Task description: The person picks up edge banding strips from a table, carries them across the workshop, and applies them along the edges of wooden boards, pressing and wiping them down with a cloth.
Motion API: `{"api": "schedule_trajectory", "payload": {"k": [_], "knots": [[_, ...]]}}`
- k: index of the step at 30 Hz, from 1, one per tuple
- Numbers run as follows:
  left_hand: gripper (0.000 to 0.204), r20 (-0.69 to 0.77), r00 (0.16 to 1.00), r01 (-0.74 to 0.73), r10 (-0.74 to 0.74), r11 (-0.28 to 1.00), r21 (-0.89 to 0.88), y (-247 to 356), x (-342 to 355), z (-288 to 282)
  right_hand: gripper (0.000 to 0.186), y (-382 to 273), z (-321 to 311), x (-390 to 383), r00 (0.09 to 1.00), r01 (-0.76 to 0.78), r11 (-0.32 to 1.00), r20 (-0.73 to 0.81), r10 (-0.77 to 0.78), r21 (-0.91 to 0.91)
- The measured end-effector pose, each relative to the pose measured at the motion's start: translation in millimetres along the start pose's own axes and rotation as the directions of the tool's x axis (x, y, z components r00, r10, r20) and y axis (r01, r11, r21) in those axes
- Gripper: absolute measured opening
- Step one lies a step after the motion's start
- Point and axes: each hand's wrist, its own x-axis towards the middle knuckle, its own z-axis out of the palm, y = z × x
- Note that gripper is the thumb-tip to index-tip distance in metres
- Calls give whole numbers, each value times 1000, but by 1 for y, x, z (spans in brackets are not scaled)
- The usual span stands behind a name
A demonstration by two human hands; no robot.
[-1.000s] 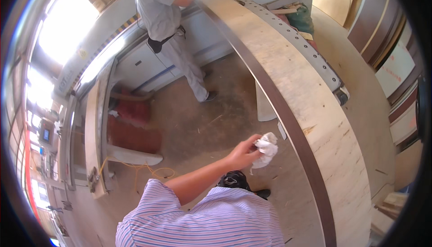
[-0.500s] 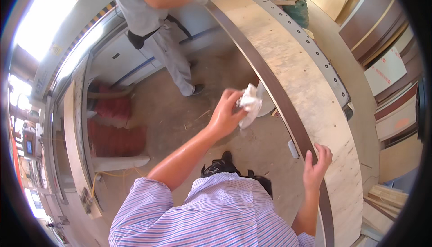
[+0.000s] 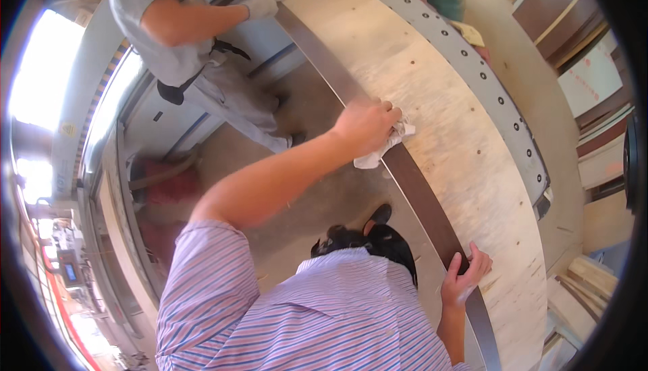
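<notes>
My left hand (image 3: 368, 128) is closed around a crumpled white cloth (image 3: 370, 160) and presses it onto a long dark brown strip (image 3: 425, 199). Part of the cloth hangs over the strip's left edge. Nearer my body, my right hand (image 3: 467, 275) rests on the same strip, thumb and fingers apart, nothing held in it. The strip runs along the left side of a long pale wooden board (image 3: 466, 148). At the far end, a co-worker's gloved hand (image 3: 262, 6) touches the strip.
The co-worker (image 3: 169, 33) in grey stands at the upper left beside the board. A grey studded rail (image 3: 472, 67) follows the board's far right side. Stacked panels (image 3: 594, 94) lean at the right. Dark red sacks (image 3: 169, 182) lie on the floor at left.
My left hand has brought the cloth from the air beside the board onto the strip. My right hand stays on the strip. The board and co-worker appear shifted in the view.
</notes>
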Motion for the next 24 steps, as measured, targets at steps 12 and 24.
{"api": "schedule_trajectory", "payload": {"k": [12, 24], "knots": [[18, -76, 997, 44, -14, 908, 416, -219, 78, -56, 39, -4, 15, 9, 958, -275, 960, -95, 269, -52], [14, 119, 993, -9, -10, 987, 159, -206, 66, -39, 44, -8, 27, 9, 931, -356, 894, -190, 312, -273]]}}
